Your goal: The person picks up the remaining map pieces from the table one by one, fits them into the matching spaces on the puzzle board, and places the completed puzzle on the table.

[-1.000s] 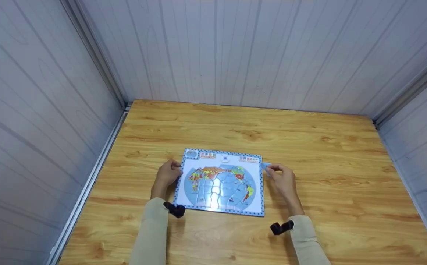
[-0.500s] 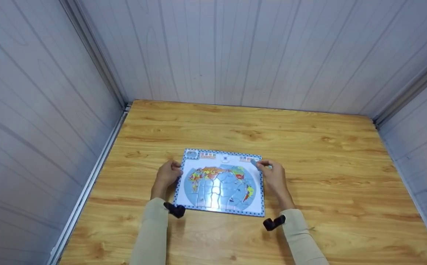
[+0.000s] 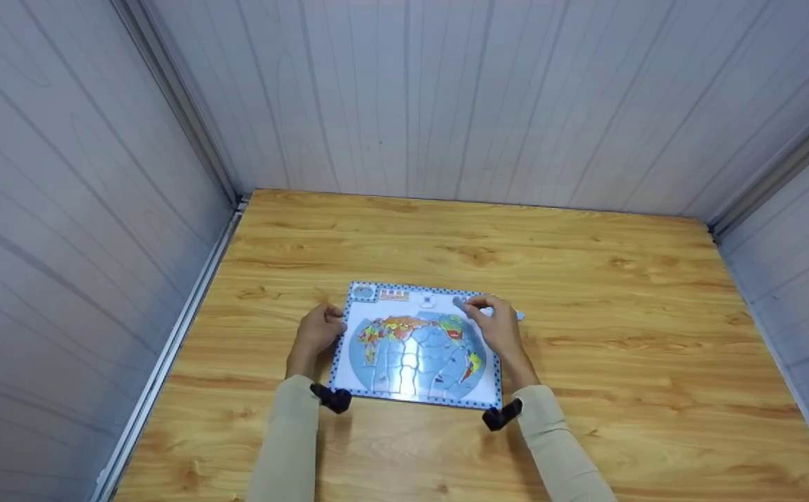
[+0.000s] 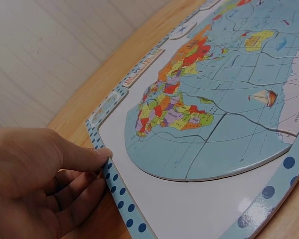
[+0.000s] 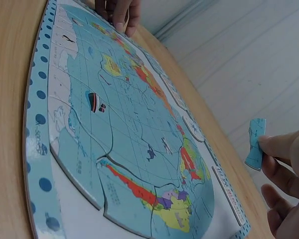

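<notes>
A world map puzzle board [image 3: 411,303] with a blue dotted border lies flat on the table. My left hand [image 3: 319,329] grips its left edge; in the left wrist view the thumb [image 4: 102,153] is on the border and the fingers are curled against the side. Over the board's upper right part, my right hand [image 3: 498,328] pinches a small light blue puzzle piece [image 5: 255,144] between thumb and finger, raised off the board. The fitted map pieces [image 5: 134,109] show oceans and coloured continents. The right hand hides the board's upper right corner in the head view.
A light blue bit [image 3: 520,316] shows just right of the right hand; whether it lies on the table is unclear. The wooden table [image 3: 585,279] is bounded by pale panel walls [image 3: 404,97] at the back and both sides.
My right hand has moved left with the puzzle piece, from beside the board's right edge to over its upper right part. The left hand and the board have stayed still.
</notes>
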`<state>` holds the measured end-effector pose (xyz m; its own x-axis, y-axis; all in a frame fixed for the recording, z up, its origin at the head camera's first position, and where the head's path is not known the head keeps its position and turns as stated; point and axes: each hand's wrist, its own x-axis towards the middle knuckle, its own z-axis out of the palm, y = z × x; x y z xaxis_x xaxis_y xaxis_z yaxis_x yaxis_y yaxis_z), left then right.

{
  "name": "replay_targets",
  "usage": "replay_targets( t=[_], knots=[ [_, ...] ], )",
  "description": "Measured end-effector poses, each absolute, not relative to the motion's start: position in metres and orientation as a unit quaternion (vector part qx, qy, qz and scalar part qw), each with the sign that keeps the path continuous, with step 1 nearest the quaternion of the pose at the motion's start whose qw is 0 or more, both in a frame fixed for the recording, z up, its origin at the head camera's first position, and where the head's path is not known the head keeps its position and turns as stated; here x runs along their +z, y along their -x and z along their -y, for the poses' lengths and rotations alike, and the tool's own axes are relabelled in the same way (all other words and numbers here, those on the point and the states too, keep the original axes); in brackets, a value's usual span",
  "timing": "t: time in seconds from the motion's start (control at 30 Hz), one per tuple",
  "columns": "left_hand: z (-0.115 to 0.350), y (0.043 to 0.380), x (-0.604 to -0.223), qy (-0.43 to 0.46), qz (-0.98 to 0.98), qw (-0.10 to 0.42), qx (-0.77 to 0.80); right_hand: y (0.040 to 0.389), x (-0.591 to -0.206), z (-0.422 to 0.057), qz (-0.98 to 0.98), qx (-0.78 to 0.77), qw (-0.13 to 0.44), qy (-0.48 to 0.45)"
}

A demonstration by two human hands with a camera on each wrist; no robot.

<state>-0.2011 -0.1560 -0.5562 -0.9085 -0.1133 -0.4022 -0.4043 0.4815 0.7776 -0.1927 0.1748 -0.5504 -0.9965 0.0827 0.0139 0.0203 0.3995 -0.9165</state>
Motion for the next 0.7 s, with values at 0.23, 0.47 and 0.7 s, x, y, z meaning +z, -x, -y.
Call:
replay_targets(
  t=[0.23, 0.47, 0.7],
  knots=[
    [0.155, 0.202, -0.555, 0.161, -0.843, 0.156, 0.489, 0.197, -0.551, -0.165, 0.837, 0.546, 0.023, 0.012],
    [0.155, 0.202, -0.555, 0.163, -0.841, 0.158, 0.491, 0.201, -0.554, -0.156, 0.841, 0.540, 0.031, -0.007],
    [0.156, 0.201, -0.556, 0.150, -0.847, 0.149, 0.488, 0.205, -0.555, -0.146, 0.842, 0.539, 0.030, -0.025]
  ],
)
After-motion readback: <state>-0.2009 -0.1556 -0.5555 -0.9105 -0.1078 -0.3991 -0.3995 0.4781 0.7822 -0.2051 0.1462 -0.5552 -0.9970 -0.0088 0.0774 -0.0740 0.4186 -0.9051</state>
